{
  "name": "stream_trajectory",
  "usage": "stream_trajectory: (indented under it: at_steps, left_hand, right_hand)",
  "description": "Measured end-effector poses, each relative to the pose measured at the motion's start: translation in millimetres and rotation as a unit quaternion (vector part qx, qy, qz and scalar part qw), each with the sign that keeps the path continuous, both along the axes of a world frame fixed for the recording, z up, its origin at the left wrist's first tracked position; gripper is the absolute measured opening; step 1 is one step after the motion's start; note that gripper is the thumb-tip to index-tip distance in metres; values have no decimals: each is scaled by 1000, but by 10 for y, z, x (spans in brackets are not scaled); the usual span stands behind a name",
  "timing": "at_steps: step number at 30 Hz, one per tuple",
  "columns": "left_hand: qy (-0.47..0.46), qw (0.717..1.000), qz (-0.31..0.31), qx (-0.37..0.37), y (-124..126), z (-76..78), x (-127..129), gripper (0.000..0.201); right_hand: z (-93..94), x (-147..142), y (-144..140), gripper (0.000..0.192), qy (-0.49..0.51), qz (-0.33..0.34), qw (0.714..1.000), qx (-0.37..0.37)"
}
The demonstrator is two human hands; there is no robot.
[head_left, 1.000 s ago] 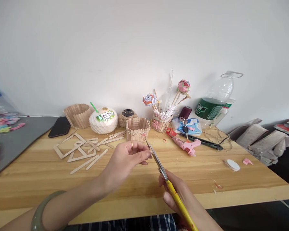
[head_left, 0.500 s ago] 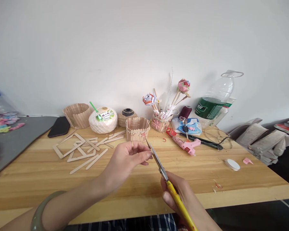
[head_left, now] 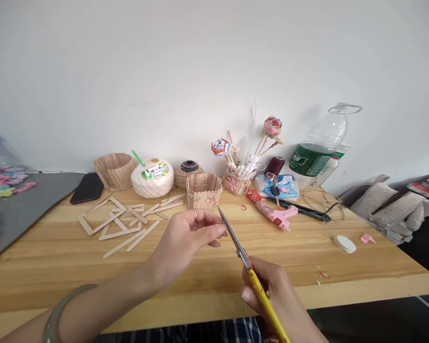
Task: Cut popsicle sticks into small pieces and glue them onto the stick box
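Note:
My right hand (head_left: 277, 297) grips yellow-handled scissors (head_left: 248, 267) low in the middle, blades pointing up and left. My left hand (head_left: 186, 238) hovers over the wooden table (head_left: 343, 271) with fingers pinched together right at the blade tips; whatever it pinches is too small to make out. A green bangle (head_left: 62, 309) sits on my left wrist. Just behind the hands stands a small popsicle-stick basket (head_left: 203, 190).
Loose popsicle sticks and stick frames (head_left: 117, 221) lie left of centre. Along the wall: another stick basket (head_left: 114, 170), a coconut drink (head_left: 152, 177), twine spool (head_left: 189, 174), paper flowers in a holder (head_left: 239, 178), pink glue gun (head_left: 273, 212), plastic bottle (head_left: 316, 152), black phone (head_left: 87, 188).
The scissors and my right hand have shifted slightly to the right and down. My left hand stays pinched at the blade tips.

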State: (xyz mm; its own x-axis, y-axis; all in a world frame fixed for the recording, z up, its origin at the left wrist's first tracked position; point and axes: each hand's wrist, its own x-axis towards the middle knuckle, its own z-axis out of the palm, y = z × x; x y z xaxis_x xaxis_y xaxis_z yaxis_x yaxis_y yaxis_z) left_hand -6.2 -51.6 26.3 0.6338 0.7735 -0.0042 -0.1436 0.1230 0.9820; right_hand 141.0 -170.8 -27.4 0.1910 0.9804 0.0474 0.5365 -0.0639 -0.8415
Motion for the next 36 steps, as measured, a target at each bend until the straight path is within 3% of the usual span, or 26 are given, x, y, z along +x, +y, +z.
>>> stream_trajectory:
  at_steps: [6,17,21,25,32,36]
  left_hand:
    - [-10,1000,-4,-16,16,29,1,13]
    - [-4,998,-7,-62,32,75,11,15]
    - [-2,998,-8,-65,56,59,12,14]
    - [15,998,-22,-63,82,26,16,12]
    - [105,991,-77,20,72,-27,65,7]
    - [154,977,-101,106,49,-25,86,7]
  right_hand:
    - [57,20,-8,64,-13,-13,1000,-17]
    - [82,71,-46,63,122,34,992,-30]
    - [60,89,-69,62,158,6,987,-25]
    - [18,110,-87,58,207,-40,977,30]
    - [202,42,50,23,157,-121,975,96]
    - [355,-18,128,13,104,-107,981,127]
